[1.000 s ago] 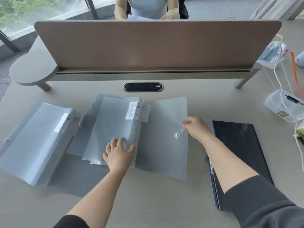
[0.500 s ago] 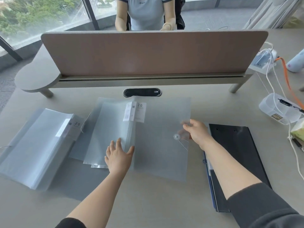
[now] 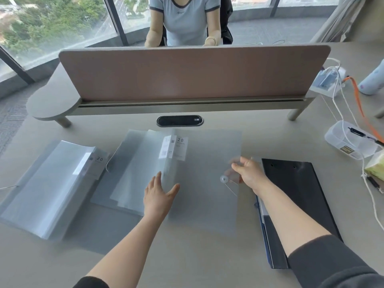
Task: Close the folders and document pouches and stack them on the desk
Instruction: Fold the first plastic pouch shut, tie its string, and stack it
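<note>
A translucent document pouch [image 3: 205, 183] with a round string button [image 3: 224, 179] lies in the middle of the desk. My right hand [image 3: 248, 172] pinches the pouch's flap right beside the button. My left hand [image 3: 159, 195] rests flat, fingers apart, on an open clear-pocket folder [image 3: 141, 169] with a "20" label, which lies partly under the pouch. A second open clear folder [image 3: 49, 183], also labelled "20", lies at the left. A black folder [image 3: 299, 194] lies shut at the right, partly under my right forearm.
A brown divider screen [image 3: 187, 73] on a raised shelf crosses the back of the desk, with a person seated behind it. A black cable grommet [image 3: 179, 121] sits below it. White cables and a clear plastic box [image 3: 351, 142] crowd the right edge.
My right hand has drawn the pouch's flap a little toward the button. My left hand stays on the folder. The camera has tilted up, showing more of the person opposite.
</note>
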The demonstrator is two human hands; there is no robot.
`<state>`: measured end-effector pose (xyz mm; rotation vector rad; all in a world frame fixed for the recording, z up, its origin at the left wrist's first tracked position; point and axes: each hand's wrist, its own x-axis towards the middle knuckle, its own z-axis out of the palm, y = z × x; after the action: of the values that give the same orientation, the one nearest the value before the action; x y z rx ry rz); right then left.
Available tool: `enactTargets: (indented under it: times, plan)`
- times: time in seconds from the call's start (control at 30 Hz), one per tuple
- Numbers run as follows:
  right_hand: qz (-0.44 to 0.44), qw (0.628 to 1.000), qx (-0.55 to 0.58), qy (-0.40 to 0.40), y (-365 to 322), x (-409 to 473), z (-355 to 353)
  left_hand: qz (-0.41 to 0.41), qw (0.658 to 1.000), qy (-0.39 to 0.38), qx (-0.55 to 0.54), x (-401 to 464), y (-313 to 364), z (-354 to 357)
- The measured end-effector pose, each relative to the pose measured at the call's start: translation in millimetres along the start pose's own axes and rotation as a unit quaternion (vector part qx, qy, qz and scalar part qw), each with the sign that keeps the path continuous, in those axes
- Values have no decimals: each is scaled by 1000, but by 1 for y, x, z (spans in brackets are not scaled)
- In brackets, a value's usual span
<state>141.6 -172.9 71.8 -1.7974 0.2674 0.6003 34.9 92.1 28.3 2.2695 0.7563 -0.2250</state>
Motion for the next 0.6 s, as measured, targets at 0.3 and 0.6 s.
enactTargets:
  times: [0.3, 0.6]
  plan:
    - [16, 999, -37, 13, 16, 2, 2, 5, 999, 5, 53, 1, -3, 6]
    - [116, 962, -246, -31, 31, -6, 6, 4, 987, -33, 157, -5, -14, 14]
